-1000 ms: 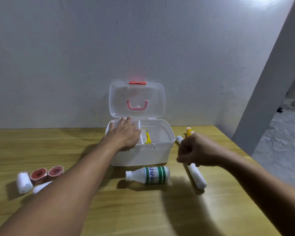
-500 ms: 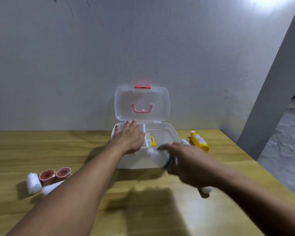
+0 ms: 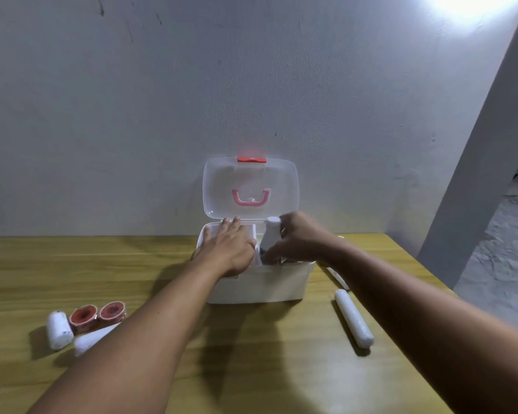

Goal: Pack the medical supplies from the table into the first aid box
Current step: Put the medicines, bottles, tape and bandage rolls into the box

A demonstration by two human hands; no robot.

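Observation:
The white first aid box (image 3: 269,285) stands on the wooden table (image 3: 251,369) against the wall, its clear lid (image 3: 250,189) up. My left hand (image 3: 226,249) lies flat on the box's left inner tray, fingers spread. My right hand (image 3: 299,239) grips a white bottle (image 3: 271,234) upright, cap up, with its lower part inside the box's right compartment. A long white roll (image 3: 353,318) lies on the table right of the box. At the left lie a white bandage roll (image 3: 59,330), two red tape rolls (image 3: 97,315) and another white roll (image 3: 92,339).
A second white tube (image 3: 337,276) shows partly behind my right forearm, beside the box. A grey wall rises right behind the box. The table's right edge falls off toward a grey pillar (image 3: 476,189) and a concrete floor.
My right hand picked the white bottle with the green label off the table in front of the box and carried it up into the box's right side. My left hand stayed on the tray.

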